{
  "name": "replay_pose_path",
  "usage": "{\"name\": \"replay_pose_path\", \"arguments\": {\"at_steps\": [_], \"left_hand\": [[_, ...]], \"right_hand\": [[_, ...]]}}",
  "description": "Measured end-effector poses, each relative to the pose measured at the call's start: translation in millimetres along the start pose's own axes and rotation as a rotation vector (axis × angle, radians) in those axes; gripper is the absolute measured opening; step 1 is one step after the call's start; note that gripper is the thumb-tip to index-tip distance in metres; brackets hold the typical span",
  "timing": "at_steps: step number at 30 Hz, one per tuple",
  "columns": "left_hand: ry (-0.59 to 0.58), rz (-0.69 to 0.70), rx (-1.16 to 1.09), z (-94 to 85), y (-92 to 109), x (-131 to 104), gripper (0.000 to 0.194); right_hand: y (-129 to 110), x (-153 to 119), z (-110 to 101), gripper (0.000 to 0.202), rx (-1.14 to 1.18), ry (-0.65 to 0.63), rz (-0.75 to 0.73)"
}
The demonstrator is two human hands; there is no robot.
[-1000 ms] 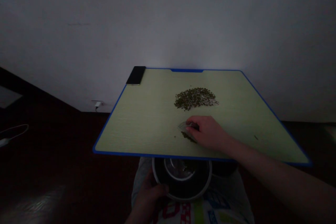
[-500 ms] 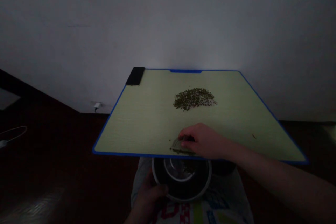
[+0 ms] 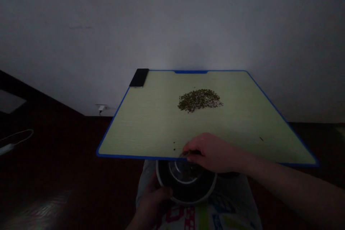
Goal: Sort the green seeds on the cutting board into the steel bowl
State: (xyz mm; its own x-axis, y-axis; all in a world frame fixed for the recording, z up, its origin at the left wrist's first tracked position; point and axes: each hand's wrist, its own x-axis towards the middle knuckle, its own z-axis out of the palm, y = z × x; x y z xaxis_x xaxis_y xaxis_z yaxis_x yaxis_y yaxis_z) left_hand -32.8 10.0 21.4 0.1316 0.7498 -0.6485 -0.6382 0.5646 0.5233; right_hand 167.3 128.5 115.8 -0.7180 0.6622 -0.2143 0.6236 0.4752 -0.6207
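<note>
Below the table's front edge, my left hand grips the left side of a dark, round bowl with a pale rim, its thumb over the rim. My right hand is at the table edge above the bowl, fingers closed on a clear, curved piece like a small plastic lid. Part of that piece is hidden by the fingers. Farther back on the table lies a loose pile of small greenish-brown grains. Two stray grains lie left of my right hand.
The pale table has a blue edge and stands against a grey wall. A black phone rests on its far left corner. One thin dark bit lies at the right. A white plug sits in the wall.
My right hand has moved toward me with the clear piece, which now reaches over the table edge. The line of grains in front of it is gone from the tabletop.
</note>
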Motion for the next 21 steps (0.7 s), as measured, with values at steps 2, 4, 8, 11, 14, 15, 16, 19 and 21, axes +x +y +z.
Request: {"name": "replay_pose_path", "arguments": {"at_steps": [2,4,8,11,14,15,16,19,21], "left_hand": [[0.005,-0.003,0.014,0.3,1.3,-0.6,0.058],[-0.008,-0.013,0.031,-0.1,1.8,-0.5,0.059],[-0.040,0.010,0.012,-1.7,-0.2,1.2,0.058],[-0.023,0.014,-0.005,-0.9,-1.0,1.3,0.068],[-0.007,0.001,-0.002,1.7,0.2,-0.2,0.075],[-0.001,-0.004,-0.002,2.4,0.7,-0.6,0.075],[0.006,-0.008,-0.003,2.9,0.9,-0.8,0.075],[0.012,-0.011,-0.019,2.4,0.4,0.0,0.070],[0.005,-0.005,-0.028,1.1,-0.4,1.4,0.066]], "right_hand": [[6.1,4.3,-7.6,0.022,0.023,0.027,0.001],[13.9,13.4,-18.1,0.023,0.025,0.074,0.051],[25.6,41.1,-36.0,0.026,-0.047,0.141,0.073],[27.4,60.8,-39.2,0.027,-0.127,0.119,0.043],[25.7,72.5,-36.2,0.027,-0.144,0.075,0.010],[24.9,74.4,-34.9,0.027,-0.138,0.060,0.000],[24.0,75.5,-33.9,0.027,-0.130,0.045,-0.010],[21.3,75.5,-32.3,0.028,-0.108,0.006,-0.044],[18.8,73.9,-32.2,0.027,-0.101,-0.021,-0.062]]}}
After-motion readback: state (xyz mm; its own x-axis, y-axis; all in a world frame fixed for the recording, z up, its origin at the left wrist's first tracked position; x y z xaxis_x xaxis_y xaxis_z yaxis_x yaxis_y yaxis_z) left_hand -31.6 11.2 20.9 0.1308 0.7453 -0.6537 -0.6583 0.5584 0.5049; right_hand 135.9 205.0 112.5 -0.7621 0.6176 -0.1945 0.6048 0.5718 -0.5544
